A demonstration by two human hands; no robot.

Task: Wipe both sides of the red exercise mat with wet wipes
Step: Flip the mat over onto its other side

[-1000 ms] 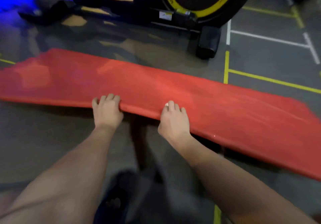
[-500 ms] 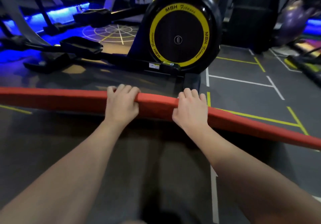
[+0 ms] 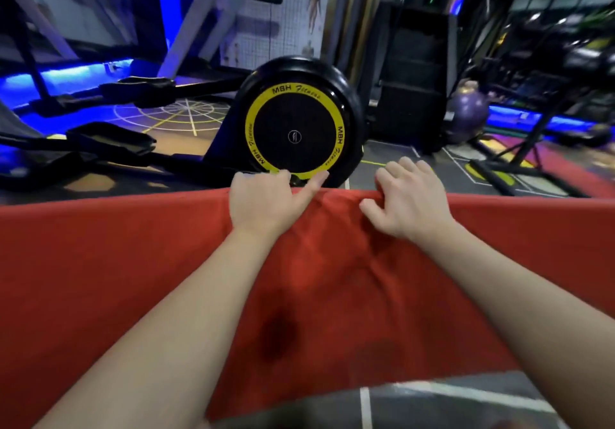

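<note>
A red exercise mat (image 3: 133,278) hangs upright before the person, top edge gripped by the left hand (image 3: 263,202) and right hand (image 3: 409,202), fingers curled over it. It creases between them (soft, light, floppy, I judge); a wider hold should steady it.

Black flywheel housing (image 3: 294,135) with a yellow ring lettered "MBH Fitness", at 12 o'clock. Black pedals (image 3: 109,139) at 9 to 10 o'clock. Purple ball (image 3: 467,115) at 2 o'clock, beside stacked black boxes (image 3: 412,79). Grey floor (image 3: 432,398) with white lines, at 5 o'clock.
</note>
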